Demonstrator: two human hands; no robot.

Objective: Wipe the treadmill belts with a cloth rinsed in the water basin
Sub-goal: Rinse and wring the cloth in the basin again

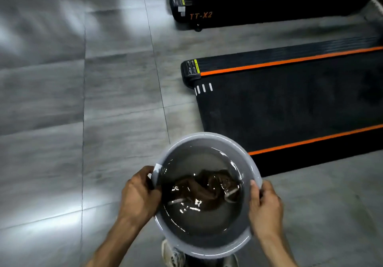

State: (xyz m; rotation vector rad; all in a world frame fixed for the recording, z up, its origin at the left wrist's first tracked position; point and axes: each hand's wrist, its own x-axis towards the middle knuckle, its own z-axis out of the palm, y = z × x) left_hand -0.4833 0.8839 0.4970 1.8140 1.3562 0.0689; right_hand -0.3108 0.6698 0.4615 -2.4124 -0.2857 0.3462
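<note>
- Head view: left hand (139, 196) and right hand (265, 206) each grip the rim of the round grey plastic basin (207, 137), carried w/ water in it.
- Brown soaked cloth (207, 192) lies in the water btwn both hands.
- Black treadmill belt w/ orange stripes (290, 109) is ahead of right hand, unwiped I'd guess.
- Risk: tilt or jolt slops water onto the grey tile floor (62, 121), slip hazard.
- Hidden: basin underside, belt's far end cut off; frame blurred.

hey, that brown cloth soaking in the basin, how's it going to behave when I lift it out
The brown cloth lies crumpled and folded under the water in the grey basin, so it will probably hang limp rather than hold a shape. Being soaked, it will likely feel heavy for its size and drip onto the tiled floor. It looks soft, so breakage seems unlikely.
</note>
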